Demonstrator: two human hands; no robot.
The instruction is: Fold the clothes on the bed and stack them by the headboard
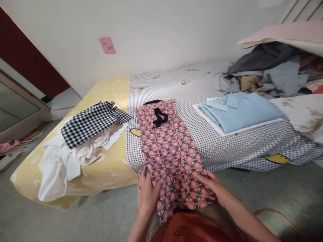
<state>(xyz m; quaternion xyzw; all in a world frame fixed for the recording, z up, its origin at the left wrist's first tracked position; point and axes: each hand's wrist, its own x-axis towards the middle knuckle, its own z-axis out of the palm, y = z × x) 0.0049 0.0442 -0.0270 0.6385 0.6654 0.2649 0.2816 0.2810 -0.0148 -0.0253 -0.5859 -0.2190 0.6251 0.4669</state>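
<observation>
A long pink floral-print garment (170, 148) runs from the bed down to my lap, with a black strip of cloth (160, 117) near its far end. My left hand (148, 188) grips its left edge near the hem, the thumb on top of the fabric. On the other side, my right hand (214, 188) holds the right edge, its thumb lying across the print. The fingers beneath the cloth are partly hidden. The near end droops over my knees, creased down the middle.
A black-and-white checked garment (88, 122) lies on white clothes (54, 161) at the left. Folded light-blue shirts (242, 111) sit on the right of the bed (161, 87). Behind them is a heap of grey clothes (275, 70). A pink note (107, 45) is on the wall.
</observation>
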